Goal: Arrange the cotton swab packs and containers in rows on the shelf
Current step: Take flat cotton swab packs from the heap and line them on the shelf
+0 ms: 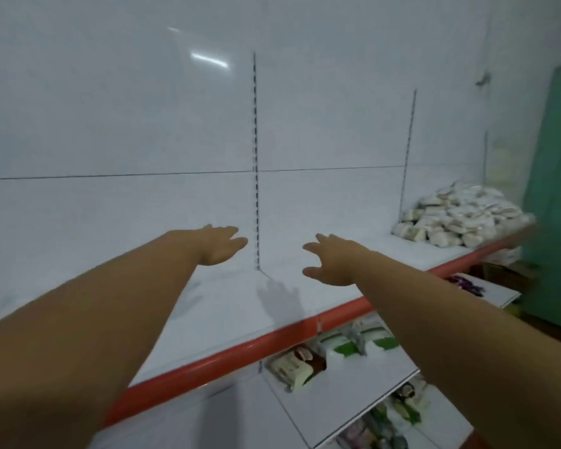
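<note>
Cotton swab packs (460, 218) lay in a loose heap at the far right end of the shelf (227, 319), with no rows formed, so by my judgement the arranging had hardly started. The left hand (221, 246) and right hand (332, 259) reached over the shelf's bare middle, fingers spread and holding nothing. Other packets (305, 367) sat on a lower shelf (370, 393). All the printing was too blurred to read.
</note>
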